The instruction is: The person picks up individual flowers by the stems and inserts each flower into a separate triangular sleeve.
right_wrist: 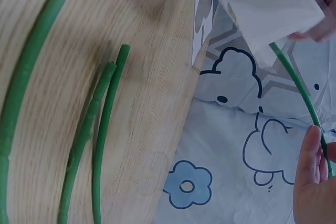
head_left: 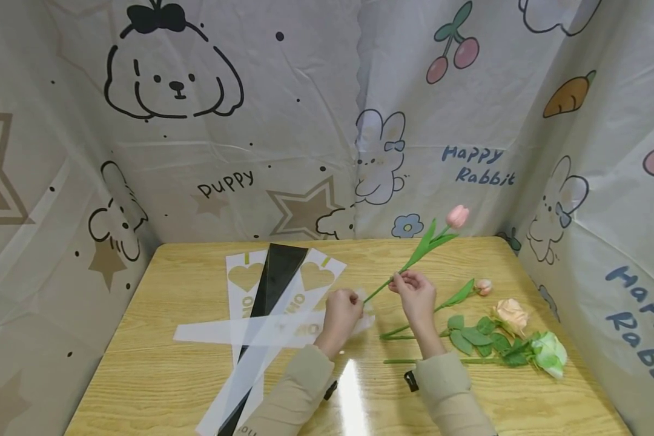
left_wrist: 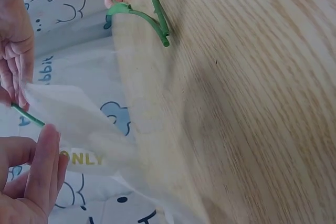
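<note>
A pink artificial tulip (head_left: 458,217) slants up to the right, its green stem (right_wrist: 296,80) pinched between the thumb and fingers of my right hand (head_left: 416,293). Lower on that stem, my left hand (head_left: 342,315) grips a strip of translucent white wrapping paper (left_wrist: 68,106) with gold lettering. The left fingertips (left_wrist: 50,132) are right at the stem where it meets the paper. In the right wrist view the stem passes behind the paper, which hides part of it. The strip's long end (head_left: 212,333) stretches out left.
Folded white wrapping papers with gold hearts (head_left: 245,277) and a black sheet (head_left: 278,272) lie crossed at left. To the right lie a small pink flower (head_left: 484,286), a peach rose (head_left: 511,316) and a green rose (head_left: 549,354). Printed cloth (head_left: 305,121) hangs around the wooden table (head_left: 142,363).
</note>
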A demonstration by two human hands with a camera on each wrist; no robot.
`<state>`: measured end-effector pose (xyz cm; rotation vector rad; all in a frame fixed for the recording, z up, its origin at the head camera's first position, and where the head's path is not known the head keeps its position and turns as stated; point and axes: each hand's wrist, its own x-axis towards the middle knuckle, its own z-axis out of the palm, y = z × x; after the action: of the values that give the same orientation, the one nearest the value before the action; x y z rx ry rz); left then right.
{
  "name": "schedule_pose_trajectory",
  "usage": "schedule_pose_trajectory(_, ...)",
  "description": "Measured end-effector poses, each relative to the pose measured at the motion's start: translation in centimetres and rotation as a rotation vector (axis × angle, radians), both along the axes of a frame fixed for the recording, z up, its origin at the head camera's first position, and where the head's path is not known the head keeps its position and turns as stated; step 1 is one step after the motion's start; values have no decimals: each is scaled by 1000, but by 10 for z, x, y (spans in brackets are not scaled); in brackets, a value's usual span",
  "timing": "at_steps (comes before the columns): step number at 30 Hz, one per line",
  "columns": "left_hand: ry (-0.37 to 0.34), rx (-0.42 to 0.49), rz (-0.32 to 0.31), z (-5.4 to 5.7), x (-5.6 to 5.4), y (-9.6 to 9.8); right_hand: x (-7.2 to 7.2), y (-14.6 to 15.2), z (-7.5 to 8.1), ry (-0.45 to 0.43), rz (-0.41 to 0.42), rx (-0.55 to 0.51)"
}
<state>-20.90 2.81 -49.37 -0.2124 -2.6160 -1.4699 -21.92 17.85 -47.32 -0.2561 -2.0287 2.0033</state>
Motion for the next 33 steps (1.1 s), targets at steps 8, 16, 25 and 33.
schedule_pose_trajectory(8,33,24,44,4,-1,2,3,-5,0,-1,29,-32)
schedule_pose_trajectory(16,122,39,19,11,-1,5,9,-9,-1,-78,104,-103)
schedule_pose_trajectory(25,174,75,32,19,0,6,13,-16,1,-129,195,-26)
schedule_pose_trajectory(33,196,136,65,21,2,7,15,-14,3,-89,256,291)
